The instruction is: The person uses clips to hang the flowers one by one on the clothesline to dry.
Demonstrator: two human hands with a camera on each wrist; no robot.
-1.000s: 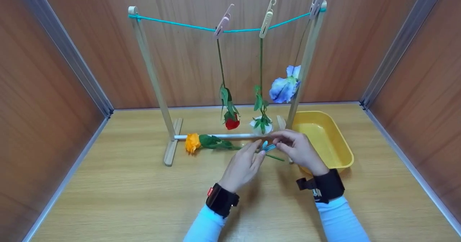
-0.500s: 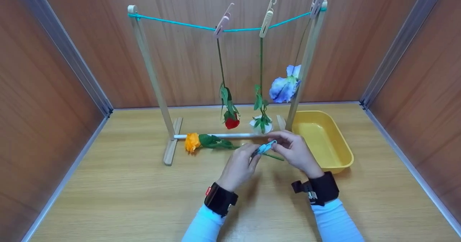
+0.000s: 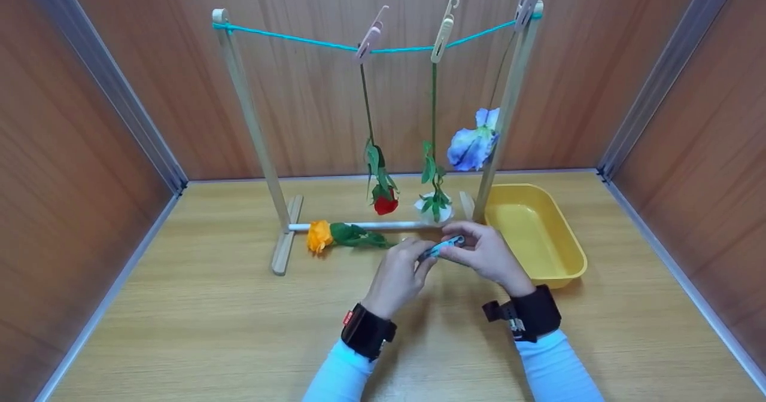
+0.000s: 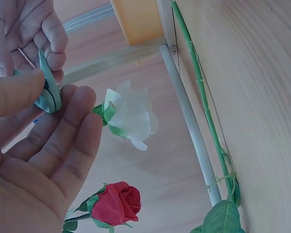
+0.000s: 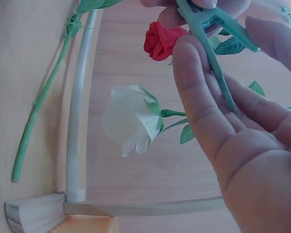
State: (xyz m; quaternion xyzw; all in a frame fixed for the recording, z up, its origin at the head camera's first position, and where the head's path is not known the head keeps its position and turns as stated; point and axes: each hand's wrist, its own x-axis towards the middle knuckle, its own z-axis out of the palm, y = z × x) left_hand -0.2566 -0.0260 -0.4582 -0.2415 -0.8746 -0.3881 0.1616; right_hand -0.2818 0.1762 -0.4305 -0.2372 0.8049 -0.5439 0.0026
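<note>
Both hands meet over a light blue clothespin point(image 3: 444, 246) above the table, in front of the rack's lower bar. My left hand point(image 3: 392, 279) pinches one end between thumb and fingers, clearly seen in the left wrist view on the clothespin point(image 4: 49, 94). My right hand point(image 3: 494, 258) holds the other end; in the right wrist view its fingers lie along one spread handle of the clothespin point(image 5: 211, 58), with the thumb by the other. Beneath the hands, an orange flower point(image 3: 320, 236) lies on the table, its green stem point(image 5: 39, 111) pointing right, partly hidden in the head view.
A cyan cord point(image 3: 287, 36) spans the wooden rack point(image 3: 251, 109). From it, clothespins hang a red rose point(image 3: 385, 201), a white rose point(image 3: 428, 207) and a blue flower point(image 3: 473, 148) upside down. A yellow basin point(image 3: 574, 252) stands right of the rack. Wooden panels enclose the table.
The fingers have closed around the clothespin, and it has turned between the hands. My right hand has shifted slightly left and down. The hanging flowers and the orange flower stay put.
</note>
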